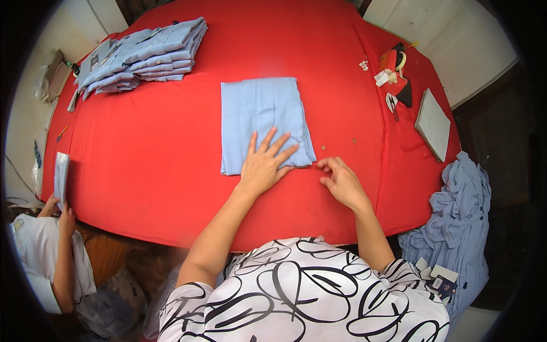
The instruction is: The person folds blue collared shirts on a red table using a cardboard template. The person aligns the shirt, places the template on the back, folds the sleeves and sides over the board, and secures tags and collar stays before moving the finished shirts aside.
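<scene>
A light-blue garment (259,102), folded into a flat rectangle, lies near the middle of the red-covered table. My left hand (265,162) rests flat on its near half, fingers spread and pressing the fabric. Just off the garment's near right corner is my right hand (343,185), its fingers loosely bent and the thumb apart from them. Nothing shows in that hand, which sits over the red cloth (171,148).
Folded blue garments (165,54) are stacked at the far left. Tape and small tools (396,74) and a white pad (433,125) lie at the right edge. Crumpled blue garments (456,222) hang beside me. At the left, another person (62,245) holds a plastic-wrapped packet (61,176).
</scene>
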### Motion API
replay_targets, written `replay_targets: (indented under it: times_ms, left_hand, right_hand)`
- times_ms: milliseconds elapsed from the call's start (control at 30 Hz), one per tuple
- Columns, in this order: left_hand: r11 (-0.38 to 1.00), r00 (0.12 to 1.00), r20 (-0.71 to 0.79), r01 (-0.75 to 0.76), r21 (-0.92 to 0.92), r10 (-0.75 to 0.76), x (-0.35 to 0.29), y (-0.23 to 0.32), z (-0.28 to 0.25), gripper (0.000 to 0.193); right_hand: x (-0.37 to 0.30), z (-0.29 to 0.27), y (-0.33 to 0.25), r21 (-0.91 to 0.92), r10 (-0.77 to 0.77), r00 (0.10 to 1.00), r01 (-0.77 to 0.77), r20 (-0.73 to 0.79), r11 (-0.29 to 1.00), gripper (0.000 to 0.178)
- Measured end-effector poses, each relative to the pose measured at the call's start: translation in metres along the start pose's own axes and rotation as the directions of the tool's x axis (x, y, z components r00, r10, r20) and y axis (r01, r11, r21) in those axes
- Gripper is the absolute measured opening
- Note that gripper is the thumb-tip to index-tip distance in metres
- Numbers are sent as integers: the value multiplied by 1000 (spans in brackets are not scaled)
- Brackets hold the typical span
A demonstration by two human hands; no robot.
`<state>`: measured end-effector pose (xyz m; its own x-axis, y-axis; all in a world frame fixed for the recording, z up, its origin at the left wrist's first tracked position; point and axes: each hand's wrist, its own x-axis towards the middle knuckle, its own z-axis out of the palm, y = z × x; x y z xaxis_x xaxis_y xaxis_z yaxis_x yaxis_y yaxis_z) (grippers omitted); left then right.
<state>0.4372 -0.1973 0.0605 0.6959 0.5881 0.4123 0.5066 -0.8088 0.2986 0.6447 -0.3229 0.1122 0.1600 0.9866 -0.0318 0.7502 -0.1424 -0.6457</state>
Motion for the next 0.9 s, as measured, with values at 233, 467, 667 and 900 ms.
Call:
replay_targets:
  times_ms: [233, 467, 667, 900]
  left_hand:
    - [971, 954, -202, 198, -133, -222, -25, -6, -19, 56]
    - [727, 725, -69, 687, 9, -685, -60, -31, -53, 46]
    - [548, 607, 63, 753, -364, -792, -56, -27, -54, 44]
    - [96, 699, 261, 427, -899, -666, -25, -23, -108, 41]
  right_hand:
    - [26, 19, -19, 153, -39, 999, 36, 21, 988, 57]
    - [36, 41, -5, 72, -81, 995, 85, -60, 994, 42]
    - [19, 43, -5, -96, -345, 935, 337, -82, 937, 26]
    - [28, 37, 9, -103, -506, 842, 496, -187, 862, 28]
